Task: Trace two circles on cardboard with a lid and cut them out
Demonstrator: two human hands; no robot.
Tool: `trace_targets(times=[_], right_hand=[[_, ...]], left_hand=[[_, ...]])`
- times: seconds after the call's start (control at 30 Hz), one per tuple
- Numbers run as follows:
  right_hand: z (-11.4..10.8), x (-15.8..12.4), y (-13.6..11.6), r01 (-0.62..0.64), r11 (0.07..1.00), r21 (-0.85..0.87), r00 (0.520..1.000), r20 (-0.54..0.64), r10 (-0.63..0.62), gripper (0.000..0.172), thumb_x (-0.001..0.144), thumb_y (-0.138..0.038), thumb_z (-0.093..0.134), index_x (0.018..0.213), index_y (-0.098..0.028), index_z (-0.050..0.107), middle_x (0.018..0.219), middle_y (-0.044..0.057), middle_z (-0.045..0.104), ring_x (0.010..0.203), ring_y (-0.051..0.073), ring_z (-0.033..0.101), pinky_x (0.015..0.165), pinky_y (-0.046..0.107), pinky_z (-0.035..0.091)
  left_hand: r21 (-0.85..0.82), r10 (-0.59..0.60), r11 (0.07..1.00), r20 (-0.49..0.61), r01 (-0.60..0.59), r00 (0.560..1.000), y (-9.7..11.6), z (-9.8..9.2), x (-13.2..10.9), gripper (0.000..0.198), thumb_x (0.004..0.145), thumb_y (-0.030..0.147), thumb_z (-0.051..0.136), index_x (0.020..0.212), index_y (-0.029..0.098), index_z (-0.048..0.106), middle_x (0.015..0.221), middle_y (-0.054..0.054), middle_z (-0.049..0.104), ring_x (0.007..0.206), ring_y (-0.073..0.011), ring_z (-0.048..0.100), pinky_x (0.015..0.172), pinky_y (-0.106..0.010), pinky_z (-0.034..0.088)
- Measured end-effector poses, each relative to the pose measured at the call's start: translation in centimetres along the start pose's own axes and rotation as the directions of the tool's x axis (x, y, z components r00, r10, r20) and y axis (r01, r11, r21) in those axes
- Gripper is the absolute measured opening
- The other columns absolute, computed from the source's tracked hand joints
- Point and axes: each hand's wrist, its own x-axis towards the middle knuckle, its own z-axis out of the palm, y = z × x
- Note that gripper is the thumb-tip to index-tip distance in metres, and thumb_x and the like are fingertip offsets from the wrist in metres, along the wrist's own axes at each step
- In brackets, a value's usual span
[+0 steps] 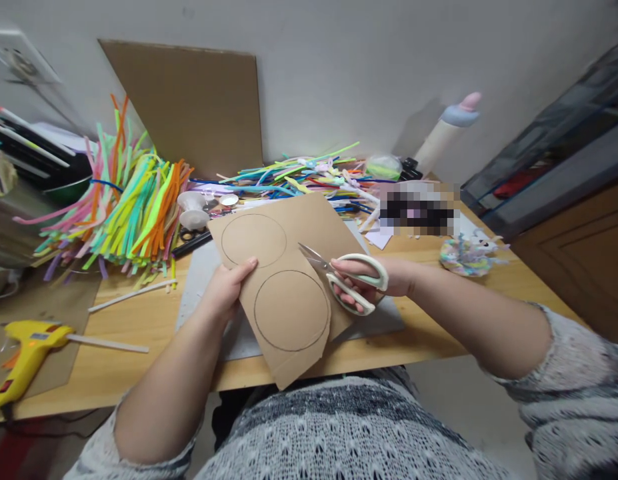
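My left hand [235, 283] grips the left edge of a brown cardboard sheet [309, 223], thumb on top and fingers hidden beneath. Two circles are drawn on the sheet in dark line, one at the upper left and one nearer my body. A cut runs into the cardboard along the right side of the nearer circle. My right hand [356, 283] holds scissors [361, 267] with white handles, fingers through the loops. Their blades lie at the cut, one of them showing above the cardboard and pointing up and left.
A yellow glue gun [26, 353] with a glue stick lies at the left. Bundled pipe cleaners [133, 207] stand behind it, and loose pipe cleaners [299, 177] lie along the wall. Another cardboard panel [203, 107] leans there. A grey mat [199, 280] lies beneath the sheet.
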Motion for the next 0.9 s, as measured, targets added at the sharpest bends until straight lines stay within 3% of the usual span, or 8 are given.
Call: trace_targets(times=[0.23,0.47,0.63,0.77,0.9], right_hand=[[0.0,0.5,-0.1,0.059,0.998,-0.031,0.998,0.027,-0.059,0.061,0.073,-0.073,0.046,0.072,-0.012,0.055,0.063,0.003,0.057,0.051,0.013,0.059,0.042,0.020,0.042],[-0.4,0.6,-0.5,0.029,1.000,0.004,0.995,0.091,-0.030,0.059,0.076,-0.070,0.046,0.076,-0.012,0.057,0.062,0.002,0.057,0.051,0.013,0.059,0.043,0.021,0.044],[0.7,1.2,-0.5,0.114,0.993,0.025,0.990,-0.082,-0.111,0.059,0.074,-0.070,0.049,0.074,-0.012,0.056,0.062,0.003,0.059,0.047,0.012,0.058,0.042,0.020,0.042],[1.4,1.3,-0.3,0.110,0.993,0.035,0.988,-0.113,-0.105,0.060,0.073,-0.072,0.049,0.072,-0.012,0.055,0.057,0.002,0.058,0.044,0.012,0.057,0.040,0.020,0.041],[1.9,1.2,0.0,0.178,0.984,-0.015,0.963,-0.202,-0.177,0.055,0.074,-0.068,0.051,0.069,-0.014,0.054,0.051,0.000,0.055,0.037,0.010,0.053,0.037,0.021,0.041]], left_hand=[[0.005,0.025,1.000,0.009,-0.025,1.000,-0.3,0.0,0.2,0.033,0.068,0.021,0.072,0.100,0.012,0.066,0.099,-0.010,0.070,0.086,-0.0246,0.067,0.082,-0.036,0.054],[0.008,-0.031,0.999,0.038,0.031,0.999,0.3,0.0,-0.3,0.035,0.068,0.021,0.072,0.100,0.012,0.066,0.091,-0.011,0.072,0.075,-0.0245,0.068,0.070,-0.035,0.057],[-0.014,0.020,1.000,0.024,-0.020,1.000,0.2,0.2,-0.4,0.036,0.067,0.021,0.072,0.101,0.013,0.065,0.095,-0.011,0.071,0.080,-0.0258,0.068,0.070,-0.035,0.056],[-0.017,-0.002,1.000,0.030,0.002,1.000,0.2,0.1,-0.3,0.036,0.068,0.021,0.072,0.102,0.013,0.065,0.097,-0.010,0.071,0.084,-0.0261,0.067,0.073,-0.035,0.056],[-0.023,-0.008,1.000,0.012,0.008,1.000,0.1,0.1,-0.3,0.031,0.069,0.019,0.070,0.099,0.012,0.065,0.095,-0.011,0.071,0.082,-0.0254,0.067,0.071,-0.034,0.056]])
